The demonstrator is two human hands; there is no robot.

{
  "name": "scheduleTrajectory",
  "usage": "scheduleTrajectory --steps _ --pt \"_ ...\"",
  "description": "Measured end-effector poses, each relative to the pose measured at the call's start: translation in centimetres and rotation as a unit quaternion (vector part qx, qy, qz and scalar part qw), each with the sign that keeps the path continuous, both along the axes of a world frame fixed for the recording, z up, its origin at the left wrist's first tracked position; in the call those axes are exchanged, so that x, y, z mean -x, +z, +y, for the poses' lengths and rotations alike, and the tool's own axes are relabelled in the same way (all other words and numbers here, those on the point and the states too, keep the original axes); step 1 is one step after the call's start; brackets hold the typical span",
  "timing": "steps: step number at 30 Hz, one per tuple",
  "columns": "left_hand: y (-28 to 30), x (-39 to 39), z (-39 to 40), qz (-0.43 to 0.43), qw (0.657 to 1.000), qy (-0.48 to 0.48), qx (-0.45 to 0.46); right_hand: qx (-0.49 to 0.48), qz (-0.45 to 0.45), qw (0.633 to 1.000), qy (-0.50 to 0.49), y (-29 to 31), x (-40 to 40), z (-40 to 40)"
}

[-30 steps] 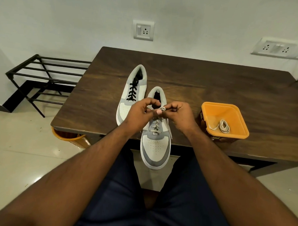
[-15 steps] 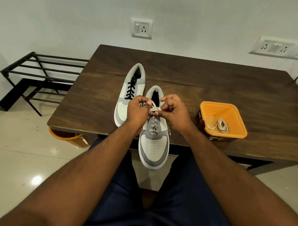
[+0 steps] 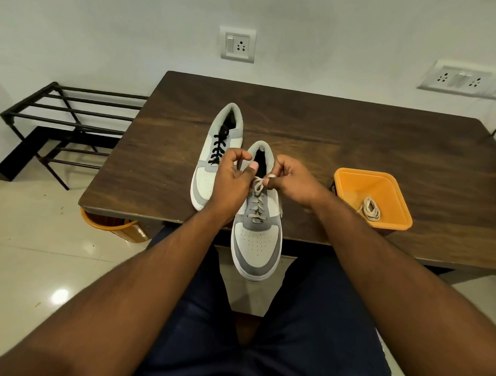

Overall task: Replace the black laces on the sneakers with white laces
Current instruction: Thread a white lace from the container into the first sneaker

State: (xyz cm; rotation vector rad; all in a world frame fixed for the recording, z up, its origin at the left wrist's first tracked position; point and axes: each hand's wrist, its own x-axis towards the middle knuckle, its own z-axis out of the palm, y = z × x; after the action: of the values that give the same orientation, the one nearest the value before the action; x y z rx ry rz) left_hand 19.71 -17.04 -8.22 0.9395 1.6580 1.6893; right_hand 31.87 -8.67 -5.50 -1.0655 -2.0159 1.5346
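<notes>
Two grey-and-white sneakers lie on the dark wooden table [image 3: 343,129]. The near sneaker [image 3: 256,242] hangs its toe over the front edge and carries a white lace [image 3: 257,199]. My right hand [image 3: 294,184] pinches the lace's loop at the top eyelets. My left hand [image 3: 233,181] sits beside it at the shoe's collar, fingers curled, thumb against the tongue; whether it grips the lace is unclear. The far sneaker [image 3: 213,163] to the left keeps its black lace [image 3: 218,146]. A second white lace [image 3: 369,210] lies coiled in the orange tub [image 3: 355,184].
A black metal shoe rack [image 3: 59,122] stands on the floor left of the table. An orange bin [image 3: 117,227] sits under the table's left corner. Wall sockets [image 3: 237,44] are behind. My knees are under the front edge.
My hands have drawn slightly apart at the top of the near sneaker; the right hand pulled the lace loop to the right and the left thumb has lifted off it.
</notes>
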Motion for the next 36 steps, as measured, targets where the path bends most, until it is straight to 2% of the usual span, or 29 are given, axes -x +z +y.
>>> scheduleTrajectory --steps 2,4,6,8,13,18,22,25,32,36 --pt "-0.7 0.3 -0.7 0.141 0.989 0.031 -0.020 0.070 0.035 0.997 -0.010 0.4 -0.3 0.0" --pt "-1.5 0.6 -1.4 0.248 0.968 0.018 -0.018 0.107 0.054 0.993 -0.014 0.4 -0.5 -0.1" --pt "-2.2 0.5 -1.9 0.302 0.953 -0.033 0.007 0.123 0.056 0.991 -0.015 0.2 -0.5 -0.3" --pt "-2.5 0.2 -2.0 0.312 0.948 -0.061 0.004 0.126 0.061 0.990 -0.014 -0.1 -0.5 -0.3" --pt "-2.6 0.6 -2.2 0.292 0.955 -0.049 0.004 0.106 0.051 0.991 -0.064 -0.5 -0.6 -0.5" --pt "-3.4 2.6 -3.6 0.259 0.963 0.008 0.076 0.119 0.041 0.971 -0.202 -2.0 -2.5 0.8" --pt "-3.9 2.8 -4.1 0.121 0.982 0.056 0.131 0.129 0.031 0.966 -0.223 -3.2 -2.4 0.4" --pt "-4.0 2.4 -4.0 0.043 0.983 0.107 0.142 0.126 0.052 0.954 -0.268 -3.5 -1.9 0.3" --pt "-4.0 1.2 -3.5 -0.040 0.964 0.230 0.126 0.108 0.097 0.911 -0.385 -4.3 -0.9 -0.1" --pt "-4.0 1.2 -3.2 -0.110 0.949 0.267 0.129 0.181 0.155 0.865 -0.443 -4.4 -0.4 -0.6"
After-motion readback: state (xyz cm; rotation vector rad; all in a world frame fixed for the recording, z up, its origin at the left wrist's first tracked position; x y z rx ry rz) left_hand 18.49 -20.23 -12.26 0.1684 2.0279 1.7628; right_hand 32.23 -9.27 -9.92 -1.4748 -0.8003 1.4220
